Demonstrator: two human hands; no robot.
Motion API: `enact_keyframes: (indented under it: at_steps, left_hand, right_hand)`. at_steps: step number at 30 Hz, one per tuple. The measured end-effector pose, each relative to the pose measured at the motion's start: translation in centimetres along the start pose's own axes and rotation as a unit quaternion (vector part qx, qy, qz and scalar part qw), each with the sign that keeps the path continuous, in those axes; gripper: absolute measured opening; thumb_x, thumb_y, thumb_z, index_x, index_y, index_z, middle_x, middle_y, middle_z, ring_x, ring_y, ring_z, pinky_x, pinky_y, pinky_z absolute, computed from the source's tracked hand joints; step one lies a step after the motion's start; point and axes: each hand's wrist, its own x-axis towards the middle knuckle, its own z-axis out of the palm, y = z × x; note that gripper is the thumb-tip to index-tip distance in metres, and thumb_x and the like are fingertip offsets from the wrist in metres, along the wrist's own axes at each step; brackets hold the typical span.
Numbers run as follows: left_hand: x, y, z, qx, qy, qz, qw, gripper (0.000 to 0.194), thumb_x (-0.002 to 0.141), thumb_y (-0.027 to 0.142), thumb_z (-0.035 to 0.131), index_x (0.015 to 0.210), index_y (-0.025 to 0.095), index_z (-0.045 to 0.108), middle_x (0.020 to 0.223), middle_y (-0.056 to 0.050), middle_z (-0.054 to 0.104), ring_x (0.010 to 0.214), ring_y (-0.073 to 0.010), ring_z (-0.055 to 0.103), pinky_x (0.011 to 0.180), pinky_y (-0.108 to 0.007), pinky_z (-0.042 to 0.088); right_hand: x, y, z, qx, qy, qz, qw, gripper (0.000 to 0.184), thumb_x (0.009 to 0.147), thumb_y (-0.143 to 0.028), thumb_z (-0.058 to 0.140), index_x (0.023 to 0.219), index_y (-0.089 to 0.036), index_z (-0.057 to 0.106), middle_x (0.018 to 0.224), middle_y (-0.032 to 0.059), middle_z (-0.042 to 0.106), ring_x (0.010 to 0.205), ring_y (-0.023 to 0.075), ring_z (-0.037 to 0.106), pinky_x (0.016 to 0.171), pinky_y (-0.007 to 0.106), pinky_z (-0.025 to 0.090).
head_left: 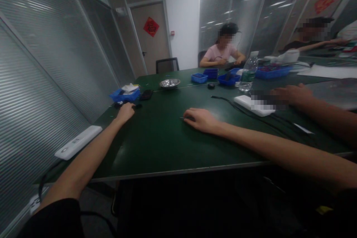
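Observation:
My left hand (126, 112) reaches to the far left of the green table (156, 137). Its fingers are bent together at small dark pieces (137, 106) in front of a blue tray (126, 94), and what they grip is too blurred to name. A black flat object (146, 95) lies just beyond those fingers. Resting on the table near the middle, my right hand (202, 119) is closed around a thin dark tool; its slim metal tip (182, 118) points left out of the fingers.
A metal bowl (170, 83) stands toward the back, with blue bins (199, 78) beside it. On the right are a water bottle (248, 72), a white power strip (245, 104), cables and another person's hand (295, 95). A second power strip (79, 142) lies at the left edge. Other people sit beyond.

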Motion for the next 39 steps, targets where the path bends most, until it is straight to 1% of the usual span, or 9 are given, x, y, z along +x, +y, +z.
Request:
enact_keyframes:
  at_steps: [6, 9, 12, 15, 19, 23, 28, 35, 39]
  left_hand:
    - [0.4, -1.1, -0.7, -0.017, -0.012, -0.019, 1.0, 0.023, 0.087, 0.018, 0.059, 0.099, 0.017, 0.079, 0.108, -0.014, 0.076, 0.105, -0.0313, 0.07, 0.097, -0.039, 0.053]
    - [-0.1, -0.9, -0.7, -0.019, 0.005, -0.031, 0.999, 0.022, 0.09, 0.021, 0.059, 0.105, 0.017, 0.075, 0.11, -0.015, 0.075, 0.104, -0.0306, 0.069, 0.093, -0.039, 0.053]
    - [-0.4, -0.4, -0.5, -0.04, 0.052, -0.031, 0.997, 0.025, 0.093, 0.023, 0.056, 0.113, 0.019, 0.072, 0.109, -0.013, 0.075, 0.102, -0.0292, 0.07, 0.093, -0.038, 0.052]
    - [-0.2, 0.3, -0.2, -0.113, 0.102, -0.033, 0.988, 0.021, 0.091, 0.024, 0.062, 0.106, 0.019, 0.074, 0.103, -0.01, 0.077, 0.098, -0.0266, 0.071, 0.093, -0.036, 0.052]
    - [0.3, 1.4, -0.1, -0.205, 0.123, -0.067, 0.969, 0.02, 0.085, 0.025, 0.069, 0.102, 0.017, 0.077, 0.098, -0.009, 0.078, 0.094, -0.0245, 0.072, 0.09, -0.033, 0.053]
    - [0.1, 2.2, -0.1, -0.223, 0.141, -0.076, 0.961, 0.023, 0.087, 0.025, 0.067, 0.104, 0.017, 0.079, 0.098, -0.009, 0.079, 0.09, -0.024, 0.073, 0.091, -0.033, 0.054]
    - [-0.2, 2.7, -0.3, -0.233, 0.138, -0.074, 0.96, 0.028, 0.091, 0.028, 0.062, 0.111, 0.016, 0.078, 0.096, -0.009, 0.079, 0.087, -0.0229, 0.073, 0.086, -0.03, 0.055]
    - [-0.2, 3.1, -0.5, -0.216, 0.128, -0.093, 0.963, 0.03, 0.091, 0.022, 0.064, 0.116, 0.014, 0.078, 0.108, -0.011, 0.079, 0.098, -0.0239, 0.073, 0.095, -0.033, 0.054]
    - [0.0, 2.9, -0.4, -0.215, 0.114, -0.106, 0.964, 0.028, 0.09, 0.027, 0.067, 0.113, 0.017, 0.079, 0.109, -0.01, 0.079, 0.101, -0.0262, 0.072, 0.099, -0.036, 0.053]
  right_hand:
    - [0.0, 0.0, 0.0, -0.001, -0.003, 0.003, 1.0, 0.024, 0.1, -0.039, 0.058, 0.115, -0.022, 0.067, 0.107, 0.006, 0.07, 0.083, 0.0184, 0.062, 0.068, 0.029, 0.041]
    - [0.1, 0.1, 0.0, -0.002, -0.005, 0.003, 1.0, 0.024, 0.101, -0.039, 0.057, 0.115, -0.022, 0.067, 0.108, 0.0064, 0.07, 0.084, 0.0187, 0.063, 0.069, 0.029, 0.042]
    - [0.1, 0.2, 0.1, -0.001, -0.009, 0.004, 1.0, 0.025, 0.101, -0.039, 0.057, 0.116, -0.022, 0.067, 0.109, 0.0068, 0.07, 0.085, 0.0187, 0.063, 0.069, 0.029, 0.042]
    - [0.1, 0.2, 0.0, 0.0, -0.009, 0.002, 1.0, 0.025, 0.101, -0.039, 0.056, 0.116, -0.022, 0.067, 0.11, 0.0069, 0.07, 0.085, 0.0187, 0.063, 0.068, 0.029, 0.043]
    - [0.0, 0.0, -0.1, -0.001, -0.01, -0.003, 1.0, 0.026, 0.101, -0.04, 0.056, 0.116, -0.022, 0.067, 0.11, 0.0071, 0.069, 0.084, 0.0186, 0.063, 0.068, 0.029, 0.042]
    - [0.0, 0.0, -0.1, -0.009, -0.01, -0.005, 1.0, 0.026, 0.102, -0.039, 0.055, 0.117, -0.021, 0.067, 0.111, 0.0072, 0.069, 0.083, 0.0182, 0.062, 0.068, 0.029, 0.042]
    - [0.1, 0.2, 0.0, -0.001, -0.01, -0.006, 1.0, 0.025, 0.101, -0.039, 0.056, 0.116, -0.022, 0.067, 0.111, 0.0066, 0.069, 0.085, 0.018, 0.062, 0.068, 0.028, 0.042]
    - [0.0, 0.1, -0.2, 0.0, -0.014, -0.005, 1.0, 0.024, 0.101, -0.039, 0.057, 0.116, -0.022, 0.067, 0.112, 0.0074, 0.069, 0.084, 0.0187, 0.063, 0.069, 0.029, 0.044]
    - [0.0, 0.1, -0.2, -0.001, -0.009, -0.008, 1.0, 0.025, 0.101, -0.039, 0.056, 0.116, -0.022, 0.067, 0.111, 0.0072, 0.069, 0.084, 0.0185, 0.063, 0.069, 0.029, 0.044]
